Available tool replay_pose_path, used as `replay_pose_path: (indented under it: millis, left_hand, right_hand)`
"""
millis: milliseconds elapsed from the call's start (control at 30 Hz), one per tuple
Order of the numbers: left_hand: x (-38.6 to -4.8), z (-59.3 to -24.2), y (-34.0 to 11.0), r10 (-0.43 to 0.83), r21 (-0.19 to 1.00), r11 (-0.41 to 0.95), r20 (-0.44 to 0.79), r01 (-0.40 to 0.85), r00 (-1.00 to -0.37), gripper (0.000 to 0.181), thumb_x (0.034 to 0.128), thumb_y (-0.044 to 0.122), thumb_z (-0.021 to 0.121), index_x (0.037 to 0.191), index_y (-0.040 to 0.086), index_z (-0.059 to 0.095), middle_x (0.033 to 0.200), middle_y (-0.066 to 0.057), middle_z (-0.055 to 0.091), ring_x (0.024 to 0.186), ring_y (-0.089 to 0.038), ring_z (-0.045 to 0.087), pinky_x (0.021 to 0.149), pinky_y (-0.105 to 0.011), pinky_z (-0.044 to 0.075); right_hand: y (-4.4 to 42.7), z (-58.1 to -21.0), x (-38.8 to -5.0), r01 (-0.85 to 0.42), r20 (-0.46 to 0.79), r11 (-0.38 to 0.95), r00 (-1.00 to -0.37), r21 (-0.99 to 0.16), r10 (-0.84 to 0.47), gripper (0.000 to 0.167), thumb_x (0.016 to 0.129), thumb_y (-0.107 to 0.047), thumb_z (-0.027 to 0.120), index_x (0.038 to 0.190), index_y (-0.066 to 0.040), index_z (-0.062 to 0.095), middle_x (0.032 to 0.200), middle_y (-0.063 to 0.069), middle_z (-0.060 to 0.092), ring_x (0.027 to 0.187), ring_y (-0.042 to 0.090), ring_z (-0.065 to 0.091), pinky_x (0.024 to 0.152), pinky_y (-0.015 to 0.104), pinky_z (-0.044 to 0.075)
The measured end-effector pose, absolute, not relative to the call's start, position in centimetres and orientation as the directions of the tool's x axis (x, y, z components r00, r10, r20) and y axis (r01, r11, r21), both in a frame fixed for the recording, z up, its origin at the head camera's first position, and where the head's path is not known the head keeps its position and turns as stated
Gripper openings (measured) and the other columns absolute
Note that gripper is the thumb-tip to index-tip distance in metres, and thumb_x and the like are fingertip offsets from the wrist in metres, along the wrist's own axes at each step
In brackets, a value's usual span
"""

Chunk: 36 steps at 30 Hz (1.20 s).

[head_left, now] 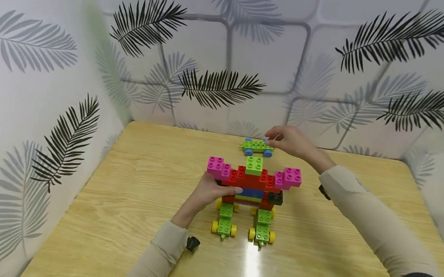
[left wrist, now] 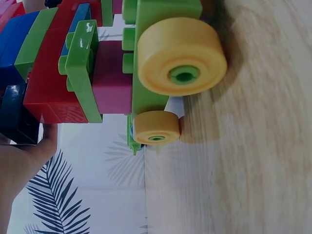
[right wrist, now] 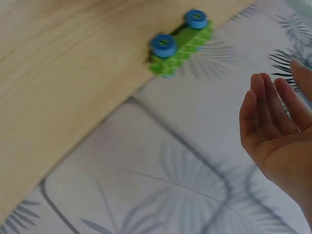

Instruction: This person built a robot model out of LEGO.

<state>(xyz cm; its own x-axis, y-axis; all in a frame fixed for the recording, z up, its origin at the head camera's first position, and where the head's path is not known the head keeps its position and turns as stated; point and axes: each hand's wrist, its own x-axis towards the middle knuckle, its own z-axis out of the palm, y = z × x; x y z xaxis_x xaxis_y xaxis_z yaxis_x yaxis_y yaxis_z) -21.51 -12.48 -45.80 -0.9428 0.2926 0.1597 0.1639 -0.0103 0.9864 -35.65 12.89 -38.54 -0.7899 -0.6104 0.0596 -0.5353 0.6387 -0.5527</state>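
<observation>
A figure built of toy building blocks point(head_left: 251, 180) stands on the table, with pink ends, a red and blue body and green wheeled bases. My left hand point(head_left: 206, 193) grips its left side, thumb across the front; most of the fingers are hidden behind it. In the left wrist view that hand point(left wrist: 27, 163) is by a black block point(left wrist: 18, 114), above the yellow wheels point(left wrist: 183, 56). Behind the figure sits a small green toy car base point(head_left: 259, 147) with blue wheels. My right hand point(head_left: 290, 140) hovers beside it; the right wrist view shows loosely bent fingers, apart from the car base.
The wooden table point(head_left: 140, 184) reaches back to a wall point(head_left: 254, 60) with a leaf pattern. Another patterned wall point(head_left: 26, 104) runs along the left side. Small black devices sit at both wrists.
</observation>
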Motion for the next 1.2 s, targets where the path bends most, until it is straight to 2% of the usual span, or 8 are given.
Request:
replay_pose_path:
  millis: [133, 267, 400, 500, 733, 867, 1033, 1200]
  left_hand:
    - [-21.2, -44.6, -12.5, 0.293, 0.988, 0.007, 0.147, 0.156, -0.945, 0.056, 0.0781, 0.014, 0.082, 0.124, 0.005, 0.051, 0.118, -0.012, 0.063, 0.109, -0.023, 0.060, 0.095, -0.037, 0.047]
    - [-20.4, -43.0, -12.4, 0.309, 0.988, 0.015, 0.140, 0.152, -0.941, 0.052, 0.0802, 0.000, 0.076, 0.124, -0.001, 0.049, 0.117, -0.015, 0.063, 0.108, -0.022, 0.061, 0.095, -0.036, 0.048]
    - [-20.5, -43.2, -12.6, 0.310, 0.987, 0.014, 0.147, 0.159, -0.939, 0.054, 0.0801, 0.002, 0.077, 0.126, -0.001, 0.048, 0.119, -0.014, 0.063, 0.108, -0.021, 0.061, 0.095, -0.036, 0.047]
    - [-20.9, -44.1, -12.7, 0.306, 0.989, 0.013, 0.136, 0.147, -0.942, 0.054, 0.0794, 0.001, 0.077, 0.125, 0.000, 0.050, 0.118, -0.015, 0.064, 0.107, -0.022, 0.061, 0.095, -0.037, 0.048]
    - [-21.6, -45.6, -12.7, 0.301, 0.992, 0.029, 0.108, 0.123, -0.947, 0.058, 0.0790, 0.006, 0.079, 0.128, 0.006, 0.048, 0.121, -0.012, 0.063, 0.111, -0.022, 0.059, 0.097, -0.038, 0.046]
    - [-21.5, -45.9, -12.8, 0.294, 0.992, 0.019, 0.115, 0.126, -0.949, 0.059, 0.0780, 0.009, 0.081, 0.127, 0.007, 0.049, 0.120, -0.011, 0.063, 0.111, -0.023, 0.060, 0.096, -0.039, 0.047]
    - [-21.5, -46.1, -12.9, 0.288, 0.987, 0.025, 0.144, 0.157, -0.947, 0.058, 0.0768, 0.014, 0.083, 0.125, 0.008, 0.051, 0.118, -0.010, 0.064, 0.109, -0.022, 0.061, 0.095, -0.038, 0.048]
    - [-21.7, -46.2, -12.9, 0.294, 0.984, 0.000, 0.172, 0.180, -0.940, 0.056, 0.0771, 0.010, 0.082, 0.124, 0.007, 0.051, 0.117, -0.011, 0.065, 0.108, -0.022, 0.061, 0.093, -0.037, 0.049]
  right_hand:
    - [12.7, -41.2, -37.7, -0.494, 0.050, 0.653, -0.817, -0.575, -0.574, 0.033, 0.094, -0.018, 0.064, 0.121, 0.000, 0.063, 0.107, 0.018, 0.066, 0.095, 0.033, 0.064, 0.078, 0.045, 0.053]
    - [12.3, -43.1, -38.9, -0.484, 0.052, 0.659, -0.826, -0.576, -0.561, 0.037, 0.092, -0.016, 0.066, 0.124, 0.002, 0.060, 0.109, 0.021, 0.065, 0.096, 0.036, 0.064, 0.080, 0.046, 0.053]
    - [11.6, -44.1, -39.6, -0.498, 0.060, 0.664, -0.822, -0.559, -0.566, 0.042, 0.090, -0.016, 0.069, 0.126, 0.002, 0.059, 0.110, 0.023, 0.064, 0.095, 0.035, 0.064, 0.081, 0.047, 0.052]
    - [10.9, -44.5, -40.0, -0.503, 0.054, 0.688, -0.825, -0.523, -0.562, 0.046, 0.088, -0.017, 0.071, 0.128, 0.001, 0.058, 0.112, 0.022, 0.064, 0.097, 0.035, 0.062, 0.083, 0.048, 0.050]
    - [10.1, -45.5, -40.3, -0.533, -0.006, 0.768, -0.820, -0.356, -0.572, 0.051, 0.087, -0.022, 0.073, 0.133, -0.004, 0.057, 0.121, 0.019, 0.062, 0.108, 0.036, 0.059, 0.090, 0.051, 0.047]
    - [9.5, -46.1, -40.4, -0.535, -0.059, 0.803, -0.822, -0.263, -0.567, 0.055, 0.089, -0.028, 0.071, 0.137, -0.009, 0.054, 0.119, 0.018, 0.062, 0.105, 0.037, 0.059, 0.089, 0.051, 0.047]
    - [8.8, -46.3, -40.4, -0.546, -0.091, 0.818, -0.819, -0.183, -0.567, 0.060, 0.087, -0.035, 0.072, 0.137, -0.007, 0.054, 0.114, 0.016, 0.061, 0.102, 0.036, 0.060, 0.086, 0.050, 0.049]
    - [8.6, -46.6, -40.5, -0.550, -0.076, 0.822, -0.822, -0.146, -0.564, 0.052, 0.087, -0.027, 0.073, 0.132, -0.007, 0.059, 0.110, 0.014, 0.061, 0.098, 0.032, 0.061, 0.081, 0.047, 0.051]
